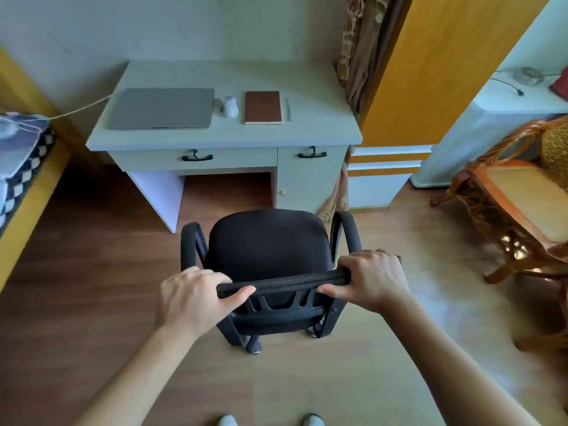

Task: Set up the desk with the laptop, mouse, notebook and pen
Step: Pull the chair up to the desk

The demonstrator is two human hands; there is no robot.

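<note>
On the pale desk (221, 135) a closed grey laptop (163, 108) lies at the left. To its right stand a white mouse (229, 107), a brown notebook (263, 107) and a pale pen (289, 109), all in a row. A black office chair (267, 241) stands on the floor in front of the desk, facing it. My left hand (193, 298) grips the left end of the chair's backrest top. My right hand (373, 279) grips its right end.
A bed with a checked blanket (21, 161) lies at the left. A wicker chair (522, 210) stands at the right, by a white cabinet (491, 124). A curtain (356, 56) hangs beside the desk. The floor is brown wood.
</note>
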